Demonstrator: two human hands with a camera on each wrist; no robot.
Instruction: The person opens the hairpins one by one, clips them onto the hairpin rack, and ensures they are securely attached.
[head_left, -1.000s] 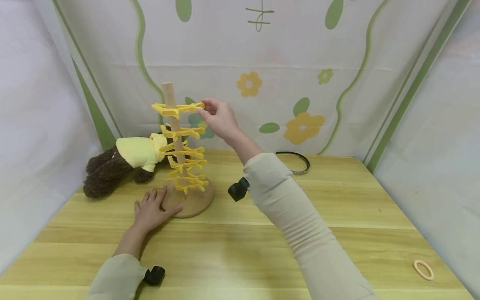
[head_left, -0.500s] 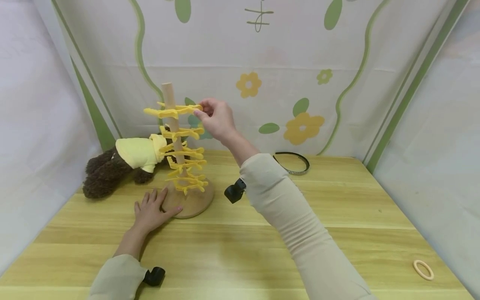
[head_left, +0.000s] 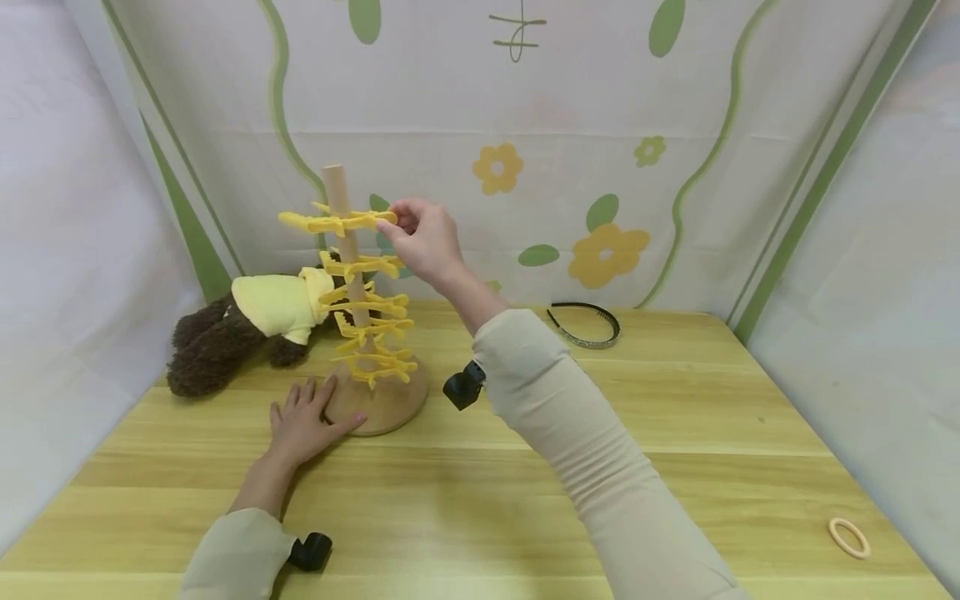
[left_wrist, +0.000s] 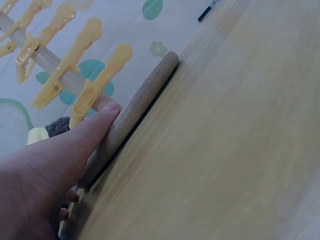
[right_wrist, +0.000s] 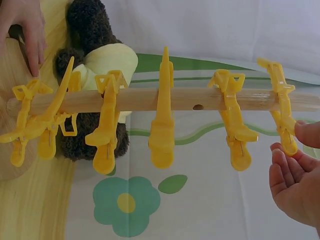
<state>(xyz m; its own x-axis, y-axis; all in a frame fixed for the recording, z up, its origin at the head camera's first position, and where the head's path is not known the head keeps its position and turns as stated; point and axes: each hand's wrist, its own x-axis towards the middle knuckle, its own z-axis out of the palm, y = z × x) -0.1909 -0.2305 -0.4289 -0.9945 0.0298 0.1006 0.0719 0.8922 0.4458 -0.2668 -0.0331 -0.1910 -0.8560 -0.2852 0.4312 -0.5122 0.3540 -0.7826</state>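
Observation:
A wooden post [head_left: 336, 185] stands upright on a round wooden base [head_left: 386, 414], with several yellow plastic clips [head_left: 375, 307] set along it one above another. My right hand [head_left: 426, 243] pinches the end of the topmost yellow clip [head_left: 306, 222] between thumb and fingers. In the right wrist view that clip [right_wrist: 283, 102] lies across the post near its top end, its tail between my fingertips. My left hand [head_left: 300, 427] rests spread on the left side of the base, and its thumb lies over the base rim [left_wrist: 131, 112] in the left wrist view.
A dark brown plush toy in a yellow top [head_left: 273, 304] lies behind and left of the post. A black headband [head_left: 592, 340] lies toward the back of the wooden table [head_left: 675, 467]. Near the right edge is a small wooden ring [head_left: 849, 538]. Printed fabric walls surround the table.
My right hand has moved slightly left, and the topmost clip has shifted left and turned about the post with it. My left hand and the lower clips have stayed put.

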